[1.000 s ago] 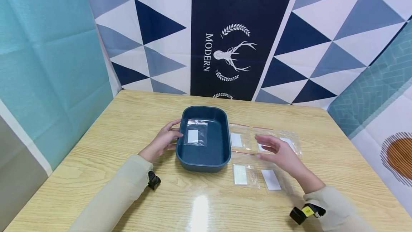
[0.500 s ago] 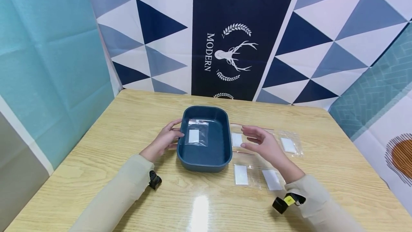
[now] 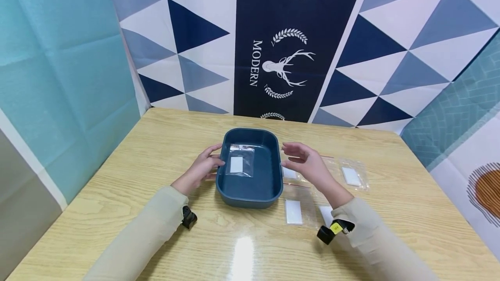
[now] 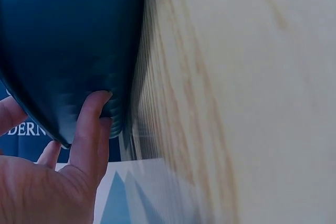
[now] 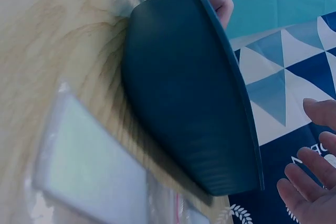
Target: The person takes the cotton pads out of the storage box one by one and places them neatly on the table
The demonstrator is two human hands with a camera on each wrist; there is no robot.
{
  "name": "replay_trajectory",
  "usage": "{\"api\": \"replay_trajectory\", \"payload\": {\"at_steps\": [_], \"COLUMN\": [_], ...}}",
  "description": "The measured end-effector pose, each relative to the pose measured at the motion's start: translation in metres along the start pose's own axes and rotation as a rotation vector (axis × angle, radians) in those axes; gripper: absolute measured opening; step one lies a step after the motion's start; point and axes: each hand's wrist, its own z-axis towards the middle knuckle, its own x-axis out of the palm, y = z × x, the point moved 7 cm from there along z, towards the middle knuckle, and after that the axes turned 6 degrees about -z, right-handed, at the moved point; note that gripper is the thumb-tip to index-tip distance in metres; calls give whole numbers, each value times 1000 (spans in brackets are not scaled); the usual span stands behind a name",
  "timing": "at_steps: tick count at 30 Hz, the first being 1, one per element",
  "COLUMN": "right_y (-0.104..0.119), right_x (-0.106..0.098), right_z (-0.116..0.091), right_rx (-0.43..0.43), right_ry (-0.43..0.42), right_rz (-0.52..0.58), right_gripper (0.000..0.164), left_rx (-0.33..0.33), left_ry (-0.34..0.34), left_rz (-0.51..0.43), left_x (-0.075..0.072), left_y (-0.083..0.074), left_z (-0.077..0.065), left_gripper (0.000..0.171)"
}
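Observation:
A dark blue plastic bin (image 3: 250,203) stands on the table, with a clear zip bag (image 3: 245,170) holding a white rectangle inside it. My left hand (image 3: 199,170) rests at the bin's left side, fingers extended against its outer wall and rim, as the left wrist view shows. My right hand (image 3: 306,164) hovers by the right rim with spread, lightly bent fingers and nothing in its grasp. Beneath it is another zip bag (image 3: 289,173), partly covered. In the right wrist view a zip bag (image 5: 94,161) lies close to the bin.
More zip bags with white rectangles lie right of the bin: one in front (image 3: 294,212), one partly behind the right wrist (image 3: 325,214), and one farther right (image 3: 351,177). Patterned cloth (image 3: 203,42) hangs behind the wooden table (image 3: 179,250).
My right hand has moved left from above the bags to the bin's right rim. My left hand and the bag in the bin have stayed as they were.

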Motion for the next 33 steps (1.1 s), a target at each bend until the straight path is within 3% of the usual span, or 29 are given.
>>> {"api": "replay_trajectory", "payload": {"at_steps": [9, 20, 33], "right_y": [12, 17, 6], "right_x": [8, 19, 37], "right_z": [24, 60, 99], "right_rx": [18, 107, 209], "right_ry": [28, 25, -87], "right_rz": [65, 17, 303], "right_gripper": [53, 52, 46], "left_rx": [-13, -12, -18], "left_ry": [-17, -16, -25], "left_rz": [6, 6, 29], "left_x": [0, -3, -2], "left_y": [3, 3, 2], "left_z": [1, 2, 4], "left_gripper": [63, 64, 64]}}
